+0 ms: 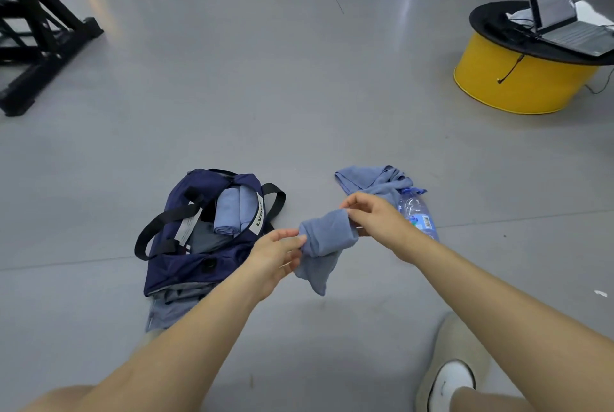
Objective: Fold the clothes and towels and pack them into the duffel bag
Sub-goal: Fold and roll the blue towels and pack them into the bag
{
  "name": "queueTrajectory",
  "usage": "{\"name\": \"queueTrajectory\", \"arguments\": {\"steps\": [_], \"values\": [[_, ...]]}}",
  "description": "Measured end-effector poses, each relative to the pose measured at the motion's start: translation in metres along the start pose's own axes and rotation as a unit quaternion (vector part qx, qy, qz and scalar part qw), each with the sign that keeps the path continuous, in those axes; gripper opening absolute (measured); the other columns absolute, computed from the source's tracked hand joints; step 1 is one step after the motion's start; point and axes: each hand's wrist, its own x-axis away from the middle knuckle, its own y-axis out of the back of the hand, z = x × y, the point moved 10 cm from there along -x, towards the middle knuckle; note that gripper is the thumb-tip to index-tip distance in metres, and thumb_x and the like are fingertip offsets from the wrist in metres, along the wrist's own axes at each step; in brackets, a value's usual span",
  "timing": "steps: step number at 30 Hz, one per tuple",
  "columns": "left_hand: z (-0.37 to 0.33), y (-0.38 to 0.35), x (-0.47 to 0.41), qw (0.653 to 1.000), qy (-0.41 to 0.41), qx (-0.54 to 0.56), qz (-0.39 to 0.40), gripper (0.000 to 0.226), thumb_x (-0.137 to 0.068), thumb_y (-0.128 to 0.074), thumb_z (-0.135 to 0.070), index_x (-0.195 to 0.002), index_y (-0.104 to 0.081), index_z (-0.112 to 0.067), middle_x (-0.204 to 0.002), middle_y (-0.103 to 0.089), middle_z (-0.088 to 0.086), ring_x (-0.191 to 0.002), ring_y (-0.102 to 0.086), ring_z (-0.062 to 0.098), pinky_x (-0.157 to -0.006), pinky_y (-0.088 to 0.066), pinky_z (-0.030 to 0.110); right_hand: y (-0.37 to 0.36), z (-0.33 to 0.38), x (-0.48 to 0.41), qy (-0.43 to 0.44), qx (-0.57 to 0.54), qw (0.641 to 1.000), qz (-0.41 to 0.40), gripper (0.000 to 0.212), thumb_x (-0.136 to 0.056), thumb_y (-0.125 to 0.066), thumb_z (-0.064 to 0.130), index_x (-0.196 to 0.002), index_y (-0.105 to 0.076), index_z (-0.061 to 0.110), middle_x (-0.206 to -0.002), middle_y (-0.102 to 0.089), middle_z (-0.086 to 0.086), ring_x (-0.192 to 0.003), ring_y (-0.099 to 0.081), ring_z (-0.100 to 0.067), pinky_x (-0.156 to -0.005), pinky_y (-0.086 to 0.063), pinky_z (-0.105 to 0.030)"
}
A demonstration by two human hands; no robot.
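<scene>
head view, with left hand (279, 255) and right hand (372, 215) each pinching an end of a half-rolled towel (327, 238) in the air just right of the open bag (199, 265); loose tail hanging, liable to unroll on any slackening of either pinch.

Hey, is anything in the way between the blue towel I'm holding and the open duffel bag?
Nothing visible. The left hand and right hand hold the towel just right of the duffel bag, only bare floor between. A rolled towel lies in its open top.
</scene>
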Motion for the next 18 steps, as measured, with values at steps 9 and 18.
{"name": "queueTrajectory", "arguments": {"steps": [9, 18], "values": [[-0.023, -0.018, 0.010, 0.996, -0.072, 0.021, 0.041, 0.018, -0.096, -0.065, -0.008, -0.113, -0.065, -0.012, -0.099, -0.073, 0.007, -0.090, -0.070, 0.020, -0.083, -0.058, 0.029, -0.029, 0.007, 0.003, 0.027, 0.281, 0.959, -0.015, 0.028, -0.084, -0.064, 0.055, -0.085, -0.071, 0.027, -0.084, -0.071, 0.013, -0.088, -0.064, -0.009, -0.080, -0.052, -0.031], [-0.031, -0.013, 0.013, 0.995, -0.084, 0.027, 0.055, 0.026, -0.094, -0.066, -0.005, -0.119, -0.060, -0.008, -0.099, -0.074, 0.012, -0.098, -0.074, 0.026, -0.082, -0.059, 0.031, -0.046, -0.003, -0.012, 0.018, 0.231, 0.973, 0.024, 0.022, -0.079, -0.064, 0.049, -0.078, -0.076, 0.031, -0.080, -0.075, 0.011, -0.089, -0.068, -0.013, -0.088, -0.055, -0.045]]}}
